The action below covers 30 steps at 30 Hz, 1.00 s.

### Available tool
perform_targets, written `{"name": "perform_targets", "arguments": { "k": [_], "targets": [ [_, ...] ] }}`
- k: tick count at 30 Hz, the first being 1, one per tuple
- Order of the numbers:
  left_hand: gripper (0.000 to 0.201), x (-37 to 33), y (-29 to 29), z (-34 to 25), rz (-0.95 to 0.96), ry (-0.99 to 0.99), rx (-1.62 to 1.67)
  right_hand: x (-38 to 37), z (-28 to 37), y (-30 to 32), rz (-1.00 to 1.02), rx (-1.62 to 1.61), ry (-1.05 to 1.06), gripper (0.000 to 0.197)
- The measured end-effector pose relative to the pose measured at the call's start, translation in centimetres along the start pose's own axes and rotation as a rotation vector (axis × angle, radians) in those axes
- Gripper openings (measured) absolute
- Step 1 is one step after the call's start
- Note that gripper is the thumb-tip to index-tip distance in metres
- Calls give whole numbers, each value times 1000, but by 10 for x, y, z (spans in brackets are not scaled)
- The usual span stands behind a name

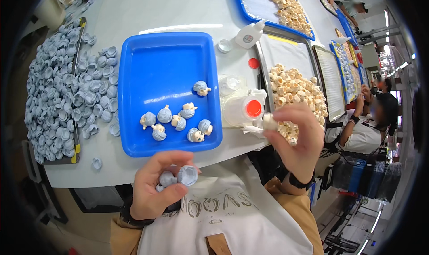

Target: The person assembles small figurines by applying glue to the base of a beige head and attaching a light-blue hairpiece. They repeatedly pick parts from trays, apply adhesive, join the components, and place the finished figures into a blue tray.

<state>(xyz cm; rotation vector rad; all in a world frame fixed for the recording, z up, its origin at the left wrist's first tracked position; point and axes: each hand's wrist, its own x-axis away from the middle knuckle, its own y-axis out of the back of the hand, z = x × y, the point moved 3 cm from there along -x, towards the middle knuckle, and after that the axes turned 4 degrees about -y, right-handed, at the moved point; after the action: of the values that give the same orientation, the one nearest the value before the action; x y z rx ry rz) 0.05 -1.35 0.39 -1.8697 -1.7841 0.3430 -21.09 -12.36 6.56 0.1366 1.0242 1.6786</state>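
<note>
My left hand [149, 183] is closed around a few grey-blue doll hair pieces [187, 176], just in front of the blue tray; one hollow piece faces up at the fingertips. My right hand [300, 136] pinches a small cream doll head [269, 122] between thumb and finger, beside a white jar with a red top [253, 108]. Inside the blue tray [167, 38] lie several doll heads with hair pieces on them [164, 115], mostly toward its near side.
Grey-blue hair pieces [51, 94] are heaped at the left. Cream doll heads [292, 87] fill part of a metal tray on the right. A white squeeze bottle [250, 34], a clear cup [224, 45] and a red cap [254, 63] stand behind the jar. A co-worker [364, 125] sits at right.
</note>
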Motion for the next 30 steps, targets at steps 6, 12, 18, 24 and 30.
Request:
{"name": "perform_targets", "arguments": {
  "k": [6, 12, 18, 24, 30],
  "targets": [
    [38, -1, 1, 1, 72, 23, 23, 10, 36, -28, 189, -599, 190, 35],
    [40, -3, -2, 1, 117, 108, 106, 11, 44, -47, 192, -527, 324, 25],
    [42, -2, 1, 10, 152, 96, 52, 11, 43, -52, 256, -481, 347, 24],
    [44, -3, 0, 10, 160, 142, -66, 19, 40, -61, 260, -494, 334, 29],
    [46, -2, 1, 16, 37, 80, -148, 21, 50, -70, 101, -294, 332, 39]
  ]
}}
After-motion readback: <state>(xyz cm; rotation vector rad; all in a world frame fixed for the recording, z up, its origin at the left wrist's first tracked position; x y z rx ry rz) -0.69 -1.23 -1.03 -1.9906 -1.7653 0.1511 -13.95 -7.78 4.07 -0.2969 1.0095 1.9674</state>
